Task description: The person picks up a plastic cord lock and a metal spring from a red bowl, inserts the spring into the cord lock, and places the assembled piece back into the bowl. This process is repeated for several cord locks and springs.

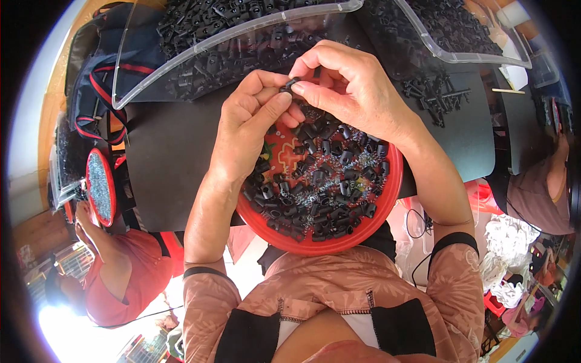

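My left hand (245,124) and my right hand (357,91) meet above the far rim of a red basin. Between their thumbs and fingertips they grip a small black plastic cord lock (291,85), partly covered by the fingers. Below sits the red round basin (315,247), close in front of me. In it lie many small black barrel-shaped plastic parts (319,177) mixed with thin metal springs (366,160). A printed pattern shows on the basin's floor at the left.
Beyond my hands stands a clear plastic box (212,43) of black parts, and another box (484,58) is at the far right. Loose black pieces (439,97) lie on the dark table (163,163). A co-worker (130,272) with a red tray (101,187) of springs is at left; another person (538,193) at right.
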### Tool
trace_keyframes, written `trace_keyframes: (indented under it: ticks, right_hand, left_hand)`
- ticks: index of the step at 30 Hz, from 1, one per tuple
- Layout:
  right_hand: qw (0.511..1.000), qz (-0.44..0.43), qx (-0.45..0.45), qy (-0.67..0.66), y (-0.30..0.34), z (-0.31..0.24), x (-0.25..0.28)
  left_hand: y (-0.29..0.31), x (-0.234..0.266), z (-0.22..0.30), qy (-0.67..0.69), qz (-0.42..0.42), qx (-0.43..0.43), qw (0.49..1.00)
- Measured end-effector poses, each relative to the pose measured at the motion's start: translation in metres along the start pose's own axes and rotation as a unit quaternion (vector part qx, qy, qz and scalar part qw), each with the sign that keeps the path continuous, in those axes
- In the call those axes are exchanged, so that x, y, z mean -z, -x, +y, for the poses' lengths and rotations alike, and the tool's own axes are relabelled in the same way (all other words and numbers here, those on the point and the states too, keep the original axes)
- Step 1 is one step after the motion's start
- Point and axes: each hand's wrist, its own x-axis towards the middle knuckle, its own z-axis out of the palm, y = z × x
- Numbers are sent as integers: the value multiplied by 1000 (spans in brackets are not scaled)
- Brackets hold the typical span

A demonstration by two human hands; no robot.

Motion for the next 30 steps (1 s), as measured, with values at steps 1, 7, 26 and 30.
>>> trace_keyframes:
  ticks: [1,7,26,30]
  right_hand:
    - [1000,-1,0,-1,1,1,1]
    - [992,-17,-82,-92,2,0,3]
    - [964,-39,-148,-217,-2,7,6]
    - [954,-47,-159,-250,-2,6,7]
  left_hand:
    - [-1,1,-1,-8,7,5,1000]
    - [3,-8,6,6,44,29,999]
    - [2,-11,4,-29,14,-41,999]
    - [2,-8,6,-26,6,5,1000]
